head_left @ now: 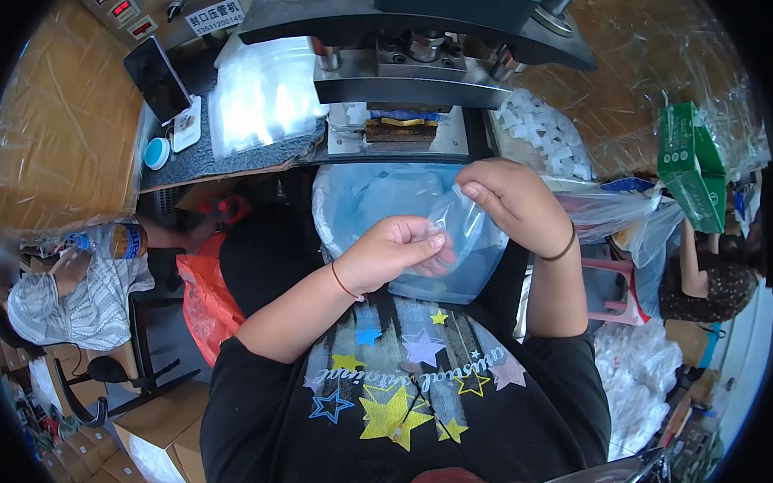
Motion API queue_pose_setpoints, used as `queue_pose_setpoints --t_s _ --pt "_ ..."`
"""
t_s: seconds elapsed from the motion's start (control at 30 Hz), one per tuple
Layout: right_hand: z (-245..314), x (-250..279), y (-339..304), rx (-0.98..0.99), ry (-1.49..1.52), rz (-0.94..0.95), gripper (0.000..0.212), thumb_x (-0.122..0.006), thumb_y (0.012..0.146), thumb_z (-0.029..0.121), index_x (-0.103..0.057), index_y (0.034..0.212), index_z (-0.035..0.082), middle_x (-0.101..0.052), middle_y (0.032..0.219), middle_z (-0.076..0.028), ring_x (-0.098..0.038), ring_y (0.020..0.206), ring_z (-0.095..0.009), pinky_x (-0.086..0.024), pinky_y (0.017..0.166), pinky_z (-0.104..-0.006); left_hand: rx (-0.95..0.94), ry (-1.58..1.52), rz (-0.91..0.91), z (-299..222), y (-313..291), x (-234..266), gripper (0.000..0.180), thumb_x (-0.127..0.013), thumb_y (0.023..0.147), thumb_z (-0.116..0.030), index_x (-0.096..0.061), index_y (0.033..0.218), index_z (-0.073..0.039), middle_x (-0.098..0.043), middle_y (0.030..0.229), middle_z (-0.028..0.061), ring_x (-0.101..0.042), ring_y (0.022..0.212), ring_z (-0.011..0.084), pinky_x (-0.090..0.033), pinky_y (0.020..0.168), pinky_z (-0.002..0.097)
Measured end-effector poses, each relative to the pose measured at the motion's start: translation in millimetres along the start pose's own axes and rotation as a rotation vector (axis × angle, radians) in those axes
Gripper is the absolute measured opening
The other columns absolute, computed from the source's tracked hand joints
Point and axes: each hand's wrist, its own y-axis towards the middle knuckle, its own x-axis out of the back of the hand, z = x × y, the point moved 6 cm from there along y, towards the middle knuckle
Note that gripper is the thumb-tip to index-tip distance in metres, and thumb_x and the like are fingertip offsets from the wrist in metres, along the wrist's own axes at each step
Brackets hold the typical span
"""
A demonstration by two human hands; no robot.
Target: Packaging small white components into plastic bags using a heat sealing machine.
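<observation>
a hand could pass over the left side of the tub (355,198); ahead stands the press (411,89), rightward the clear bag (463,225) and right hand (511,205).

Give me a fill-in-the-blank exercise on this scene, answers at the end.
The bare left hand and bare right hand hold clear, thin plastic film above a plastic tub coloured light ____.
The hand nearer the heaped small white pieces is the ____ one.
A black rectangular smartphone stands to the ____ of shiny, transparent flat sheets.
The crumpled plastic bag beside the left forearm is ____.
Missing words: blue; right; left; red.
</observation>
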Motion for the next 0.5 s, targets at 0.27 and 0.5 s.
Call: queue_pose_setpoints --t_s 0.27,0.5 --pt "-15.0 -7.1 0.5 0.037 0.058 0.284 0.023 -0.056 0.099 0.021 -0.066 0.097 0.001 -0.066 0.089 -0.014 -0.062 0.084 -0.033 -0.049 0.078 -0.0412 0.096 0.013 0.089 4.3 3.2 2.0 0.032 -0.054 0.103 -0.029 -0.062 0.116 0.000 -0.070 0.108 0.0138 -0.070 0.096 0.0221 -0.056 0.082 0.0313" --pt "-71.5 45.4 -3.0 -0.310 -0.554 -0.231 0.027 -0.063 0.089 0.012 -0.065 0.115 0.008 -0.065 0.110 -0.018 -0.062 0.100 -0.040 -0.051 0.081 -0.0452 0.058 -0.069 0.017 6.7 2.2 18.9 0.027 -0.063 0.097 -0.014 -0.061 0.120 0.000 -0.069 0.110 0.0129 -0.071 0.094 0.0211 -0.057 0.081 0.0317"
